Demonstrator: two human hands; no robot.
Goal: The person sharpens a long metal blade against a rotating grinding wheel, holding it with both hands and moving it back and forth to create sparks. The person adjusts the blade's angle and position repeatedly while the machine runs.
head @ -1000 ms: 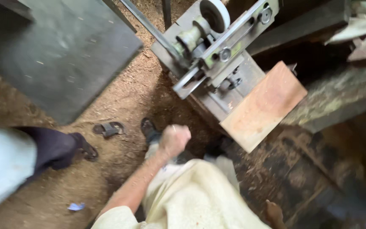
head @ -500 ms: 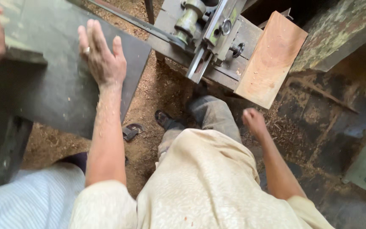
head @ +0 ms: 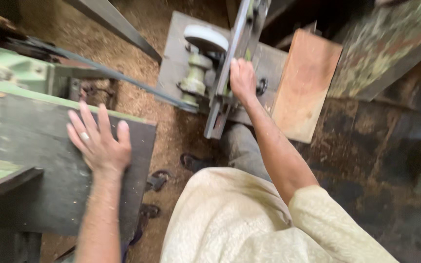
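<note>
Steel bar (head: 230, 73) is where the action is: a long flat grey piece running at a slant across the small machine (head: 205, 63), and the right hand (head: 242, 79) is wrapped around it about halfway along, fingers curled over the edge in a firm grip. Everything else I'll place off that bar.

Just to the bar's left, touching or nearly so, sits a pale round wheel (head: 205, 38) on top of a stack of greenish pulleys. A thin dark belt (head: 123, 78) leaves that spot and stretches far off to the left, toward a green machine body (head: 15, 73). Right of the bar there's a reddish-brown wooden board (head: 305, 85), lying flat and tilted, its near corner close to the person's forearm. Further right again, a mottled, weathered beam (head: 386, 53).

Well left of the bar and lower down is a dark grey table top (head: 49, 160). The left hand (head: 99, 142) lies flat on it, palm down, fingers spread, gripping nothing, with a ring on one finger. At the far left edge something that might be another person's fingers pokes in, too cropped to tell.

Below the bar, sawdust (head: 176, 136) covers the floor, with a dark sandal (head: 193, 163) on it beside the person's grey trouser leg and cream shirt.
</note>
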